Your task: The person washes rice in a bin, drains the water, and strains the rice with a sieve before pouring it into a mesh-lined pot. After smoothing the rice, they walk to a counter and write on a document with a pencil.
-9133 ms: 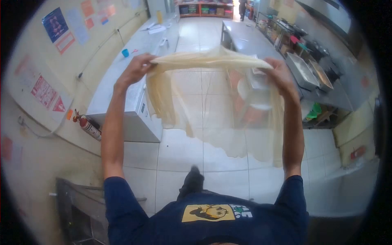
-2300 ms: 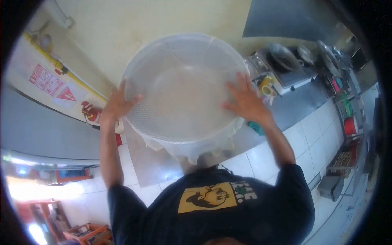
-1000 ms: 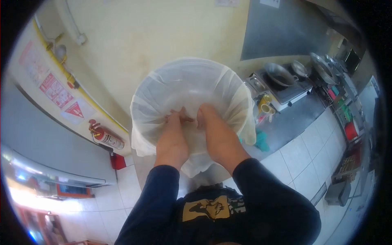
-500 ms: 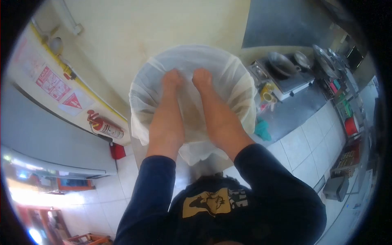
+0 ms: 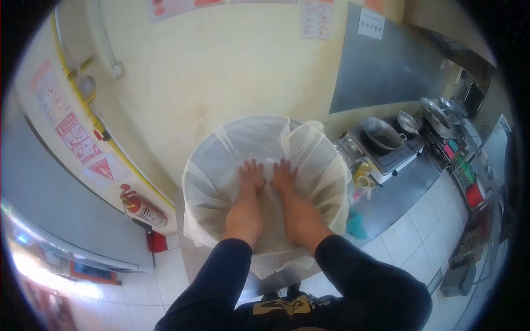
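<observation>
A thin, pale mesh cloth (image 5: 323, 176) lines a large round tub (image 5: 201, 151) and hangs over its rim all around. Both of my arms reach down inside it. My left hand (image 5: 251, 175) lies with fingers spread against the lining, toward the far side. Close beside it, my right hand (image 5: 284, 174) is also spread, palm down, thumbs nearly meeting. Neither hand grips anything that I can see. At the far right of the rim the cloth bunches up in a raised fold. What lies under my palms is hidden.
The tub stands on a metal table (image 5: 190, 265) against a wall. To the right, a stove (image 5: 395, 157) carries a wok (image 5: 381, 134) and other pans. A teal cloth (image 5: 356, 225) and yellow tape-like rolls (image 5: 362, 175) lie near it. A fire extinguisher (image 5: 144, 208) hangs at left.
My hands have gone from closed fists to flat with fingers spread, still inside the lined tub. The far-right rim cloth now stands in a fold. My view has tilted upward.
</observation>
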`<state>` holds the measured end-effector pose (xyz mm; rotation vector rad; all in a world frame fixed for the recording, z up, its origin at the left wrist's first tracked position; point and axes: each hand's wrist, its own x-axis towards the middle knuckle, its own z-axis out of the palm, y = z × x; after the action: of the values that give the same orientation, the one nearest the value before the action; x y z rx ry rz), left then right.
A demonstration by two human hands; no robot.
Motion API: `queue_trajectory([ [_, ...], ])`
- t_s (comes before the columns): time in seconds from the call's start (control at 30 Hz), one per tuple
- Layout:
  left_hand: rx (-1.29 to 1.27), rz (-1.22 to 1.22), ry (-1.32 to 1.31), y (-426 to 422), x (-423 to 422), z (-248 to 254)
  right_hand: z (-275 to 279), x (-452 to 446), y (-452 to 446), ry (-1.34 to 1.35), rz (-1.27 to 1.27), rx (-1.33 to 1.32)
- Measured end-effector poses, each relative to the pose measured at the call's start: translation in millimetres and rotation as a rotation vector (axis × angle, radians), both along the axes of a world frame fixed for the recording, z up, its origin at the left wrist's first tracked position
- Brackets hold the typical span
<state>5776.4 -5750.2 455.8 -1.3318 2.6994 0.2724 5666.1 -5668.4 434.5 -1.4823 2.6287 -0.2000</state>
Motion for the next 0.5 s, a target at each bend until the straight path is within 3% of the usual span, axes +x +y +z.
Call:
queue_trajectory([
  [0.1, 0.114, -0.042, 0.043, -5.8, 1.2, 0.1, 27.5, 4.5, -4.0, 0.009, -0.011, -0.032],
  [0.13, 0.117, -0.146, 0.068, -34.8, -6.7, -33.2, 46.9, 2.5, -12.1, -0.025, -0.014, -0.034],
  [0.17, 0.122, -0.249, 0.094, -65.3, -12.7, -68.4, 60.7, -4.1, -23.6, 0.008, -0.036, -0.228],
  [0.2, 0.202, -0.163, 0.268, -64.5, -4.4, -49.7, 73.2, -10.6, -35.2, 0.041, -0.057, -0.421],
  [0.23, 0.277, -0.069, 0.443, -54.2, 5.7, -13.4, 102.5, -16.9, -32.0, 0.023, -0.031, -0.345],
  [0.3, -0.039, -0.011, 0.531, -31.8, 20.2, 59.2, 119.7, -47.9, -31.4, 0.380, -0.016, -0.681],
  [0.37, -0.395, -0.066, 0.781, -34.6, 36.3, 88.8, 153.6, -70.3, -17.5, 0.654, -0.146, -0.668],
  [0.43, -0.672, -0.023, 0.710, -37.4, 54.4, 130.9, 178.4, -91.3, -5.8, 0.702, -0.265, -0.745],
  [0.5, -0.942, 0.047, 0.662, -30.8, 77.6, 168.5, 177.3, -146.5, -21.4, -0.091, -0.201, -0.350],
])
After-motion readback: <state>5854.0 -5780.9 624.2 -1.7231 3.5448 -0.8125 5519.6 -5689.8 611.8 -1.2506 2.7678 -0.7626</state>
